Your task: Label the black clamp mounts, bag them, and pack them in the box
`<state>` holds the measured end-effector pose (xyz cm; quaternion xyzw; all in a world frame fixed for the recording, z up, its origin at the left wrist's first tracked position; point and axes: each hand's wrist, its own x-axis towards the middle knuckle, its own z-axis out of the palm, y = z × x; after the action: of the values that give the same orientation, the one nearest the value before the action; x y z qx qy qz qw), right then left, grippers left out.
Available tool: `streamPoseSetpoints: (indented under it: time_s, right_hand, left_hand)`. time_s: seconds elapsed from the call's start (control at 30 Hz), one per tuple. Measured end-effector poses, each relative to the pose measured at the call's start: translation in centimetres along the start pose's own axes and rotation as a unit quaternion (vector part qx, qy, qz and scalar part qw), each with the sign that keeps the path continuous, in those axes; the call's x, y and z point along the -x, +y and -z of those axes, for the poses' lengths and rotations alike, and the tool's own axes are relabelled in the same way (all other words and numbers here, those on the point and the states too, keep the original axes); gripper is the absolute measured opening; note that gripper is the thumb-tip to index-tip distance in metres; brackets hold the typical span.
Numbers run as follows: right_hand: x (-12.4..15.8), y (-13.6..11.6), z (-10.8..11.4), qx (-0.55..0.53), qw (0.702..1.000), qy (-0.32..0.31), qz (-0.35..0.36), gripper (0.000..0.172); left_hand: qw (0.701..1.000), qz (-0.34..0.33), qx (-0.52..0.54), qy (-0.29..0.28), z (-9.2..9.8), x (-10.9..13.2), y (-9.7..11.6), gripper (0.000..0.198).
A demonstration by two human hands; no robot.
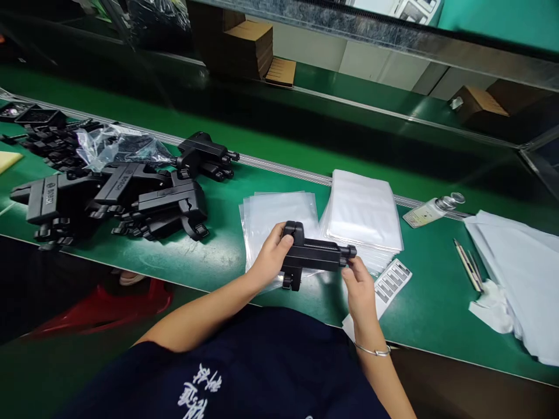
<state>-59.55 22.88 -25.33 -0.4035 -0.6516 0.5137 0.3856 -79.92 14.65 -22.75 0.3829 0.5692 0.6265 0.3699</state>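
Observation:
My left hand point(273, 256) is closed around the wide end of a black plastic clamp-like holder point(317, 254), thumb on top. At the holder's narrow end, my right hand point(360, 285) pinches near the small knobs; its fingers are partly hidden behind. The holder is held level above the front of the green bench. Beneath and behind it lie clear plastic bags point(279, 209), spread in a loose layer. A thick stack of whitish bags point(364, 209) stands just beyond my right hand. A sheet of printed labels point(393, 282) lies beside that hand, partly covered by it.
Several similar black holders point(172, 206) are heaped on the left, with a crumpled clear bag point(122, 145) among them. To the right are a small bottle point(430, 210), pens point(468, 265), crumpled tissue point(493, 305) and white sheets point(524, 273). A metal-edged shelf point(393, 41) overhangs the bench.

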Motion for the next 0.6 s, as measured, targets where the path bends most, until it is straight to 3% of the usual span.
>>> streamPoseSetpoints:
  time_s: [0.17, 0.23, 0.33, 0.5, 0.6]
  right_hand:
    - [-0.1, 0.6, 0.0, 0.028, 0.998, 0.047, -0.036, 0.043]
    - [0.0, 0.5, -0.1, 0.046, 0.998, 0.040, -0.030, 0.050]
    - [0.2, 0.0, -0.4, 0.032, 0.999, 0.008, 0.019, 0.042]
    - [0.1, -1.0, -0.6, 0.050, 0.998, 0.002, 0.039, 0.027]
    - [0.1, -1.6, -1.0, 0.064, 0.996, -0.017, 0.063, 0.030]
  left_hand:
    - [0.997, -0.060, -0.021, -0.047, -0.2, 0.5, -0.3, 0.065]
    - [0.998, -0.059, -0.009, -0.036, -0.2, 0.3, -0.3, 0.064]
    - [0.999, -0.004, 0.041, 0.019, 0.0, -0.3, -0.1, 0.055]
    - [0.992, 0.045, 0.116, 0.034, 0.3, -0.6, -0.1, 0.055]
    - [0.961, 0.148, 0.217, 0.088, 0.4, -1.1, -0.2, 0.047]
